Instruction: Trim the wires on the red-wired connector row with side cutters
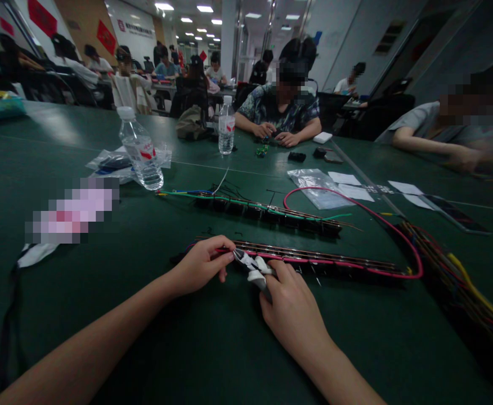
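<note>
My right hand (295, 306) is closed around a pair of wire cutters (255, 266) with pale handles. Their jaws point left and touch, or nearly touch, the fingertips of my left hand (198, 263). That left hand is pinched closed at the left part of a long black strip (348, 271) with a red cable and bare metal lines along it; what the fingers hold is hidden. Behind it lies a similar black strip (267, 212) with a green wire and loose black cable ties. A red cable (375, 212) loops round from the far strip to the near one's right end.
Bundled wires (457, 281) run along the right side. Two water bottles (143, 152) stand beyond, beside plastic bags. A clear bag (318, 188), papers and a phone (457, 214) lie at the right. A co-worker (280, 112) sits opposite, another person at the right.
</note>
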